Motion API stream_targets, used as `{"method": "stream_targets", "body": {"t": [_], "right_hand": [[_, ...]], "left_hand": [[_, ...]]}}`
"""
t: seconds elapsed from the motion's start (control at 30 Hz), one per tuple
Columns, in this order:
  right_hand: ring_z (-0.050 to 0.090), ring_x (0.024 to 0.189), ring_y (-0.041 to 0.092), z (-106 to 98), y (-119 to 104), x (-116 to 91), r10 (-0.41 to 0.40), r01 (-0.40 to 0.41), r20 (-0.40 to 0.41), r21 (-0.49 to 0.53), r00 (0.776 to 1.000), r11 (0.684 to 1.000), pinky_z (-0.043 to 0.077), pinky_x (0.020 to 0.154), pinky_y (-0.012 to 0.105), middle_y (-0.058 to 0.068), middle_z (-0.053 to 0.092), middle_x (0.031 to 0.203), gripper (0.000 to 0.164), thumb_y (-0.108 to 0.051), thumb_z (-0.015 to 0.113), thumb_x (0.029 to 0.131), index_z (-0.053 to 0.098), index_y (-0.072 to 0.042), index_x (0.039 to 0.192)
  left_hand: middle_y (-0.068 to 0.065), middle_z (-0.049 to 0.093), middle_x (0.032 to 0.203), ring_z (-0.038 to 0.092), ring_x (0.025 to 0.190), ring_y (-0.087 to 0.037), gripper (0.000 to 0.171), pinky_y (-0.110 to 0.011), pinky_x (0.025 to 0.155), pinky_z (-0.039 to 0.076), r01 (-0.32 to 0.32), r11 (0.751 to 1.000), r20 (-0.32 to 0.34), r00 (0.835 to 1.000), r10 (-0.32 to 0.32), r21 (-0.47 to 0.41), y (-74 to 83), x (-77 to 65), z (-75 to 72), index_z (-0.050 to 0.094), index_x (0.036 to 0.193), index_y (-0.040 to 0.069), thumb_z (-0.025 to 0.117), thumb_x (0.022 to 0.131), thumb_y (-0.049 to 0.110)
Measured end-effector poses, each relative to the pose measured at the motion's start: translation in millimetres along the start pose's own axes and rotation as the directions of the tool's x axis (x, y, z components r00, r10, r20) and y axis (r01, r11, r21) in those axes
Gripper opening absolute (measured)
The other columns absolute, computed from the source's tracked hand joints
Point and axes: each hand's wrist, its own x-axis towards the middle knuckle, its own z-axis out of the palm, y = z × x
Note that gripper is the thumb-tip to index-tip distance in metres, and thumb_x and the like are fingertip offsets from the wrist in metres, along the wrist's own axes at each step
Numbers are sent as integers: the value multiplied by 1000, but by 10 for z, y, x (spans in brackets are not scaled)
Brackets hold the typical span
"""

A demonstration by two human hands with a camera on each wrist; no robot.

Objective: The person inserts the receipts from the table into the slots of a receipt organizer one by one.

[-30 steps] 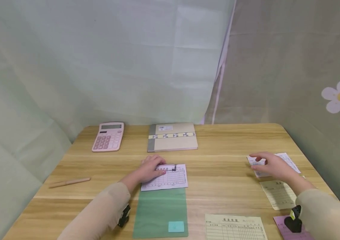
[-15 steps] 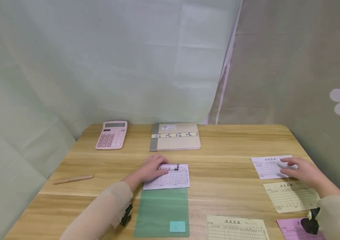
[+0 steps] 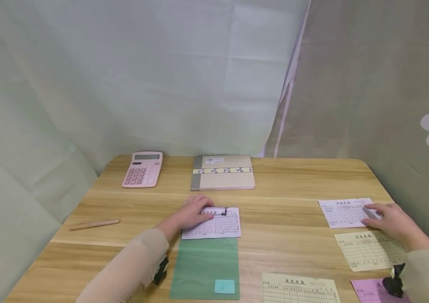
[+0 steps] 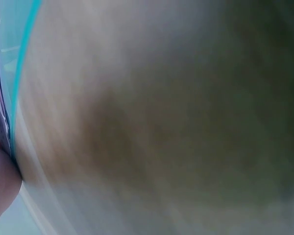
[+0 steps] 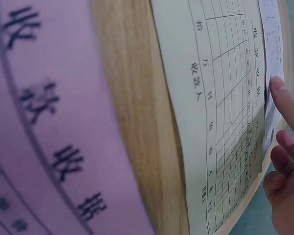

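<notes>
My left hand (image 3: 193,211) grips the top of a green clipboard (image 3: 206,261), its thumb lying by the metal clip (image 3: 218,213). Under the clip is a white receipt slip (image 3: 222,227). In the left wrist view, part of this hand (image 4: 2,181) shows against the clipboard's edge. At the far right my right hand (image 3: 393,221) touches the right side of a second white receipt (image 3: 343,212), which lies flat. The right wrist view shows a fingertip (image 5: 278,84) on that receipt (image 5: 272,39); the hand's other fingers are bent.
Below the right-hand receipt lie a yellow receipt (image 3: 366,250) and a pink one (image 3: 369,290). Another yellow receipt (image 3: 297,288) is at the front edge. Farther off are a pink calculator (image 3: 143,170), a notebook (image 3: 223,179) and a tan pen (image 3: 94,224).
My right hand has moved right, from above the white receipt to its right side, uncovering most of it. My left hand stays on the clipboard; the view has shifted slightly.
</notes>
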Motion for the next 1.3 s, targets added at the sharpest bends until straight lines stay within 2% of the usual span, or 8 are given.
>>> {"method": "stream_targets", "body": {"t": [0.1,0.27,0.47,0.8,1.07,1.3], "right_hand": [[30,107,57,4,16,16,4,-4,0,3,1000,1000,27,83,67,44,33,115,79,-51,65,82,45,12,126],[27,107,58,-1,61,32,-11,10,-12,-26,1000,1000,26,83,68,47,33,114,73,-48,62,85,47,12,124],[24,106,60,-7,93,25,15,-14,10,-26,1000,1000,25,80,70,47,30,114,74,-51,61,85,46,10,124],[36,100,55,44,-7,90,-69,65,-40,-84,997,994,30,81,65,43,46,110,64,-43,66,84,53,10,116],[38,100,56,29,-61,106,-61,57,-33,-102,998,993,30,82,66,43,47,111,64,-44,68,82,53,9,115],[37,103,61,8,-74,127,-22,21,-4,-116,1000,993,27,81,67,44,44,116,69,-51,66,81,53,7,117]], "left_hand": [[3,52,117,42,108,-20,35,-44,94,31,0,1000,1,1000,0,-8,5,-5,-6,57,116,18,63,87,38],[3,52,119,42,108,-19,35,-43,94,31,-3,1000,4,1000,3,-9,17,-10,-17,57,116,18,63,88,38],[3,51,119,41,108,-18,35,-42,93,32,-7,1000,10,1000,7,-9,36,-15,-11,57,117,19,62,88,39],[2,51,119,41,106,-19,34,-41,92,31,-5,1000,-6,1000,5,-7,41,-23,-16,57,116,18,63,88,36],[2,51,120,41,107,-19,33,-41,92,31,-6,1000,-9,1000,6,-1,29,-18,-17,57,115,19,63,88,36],[2,51,119,42,107,-19,34,-43,93,32,-6,1000,-4,1000,6,-4,31,-16,-17,57,116,19,63,88,37]]}}
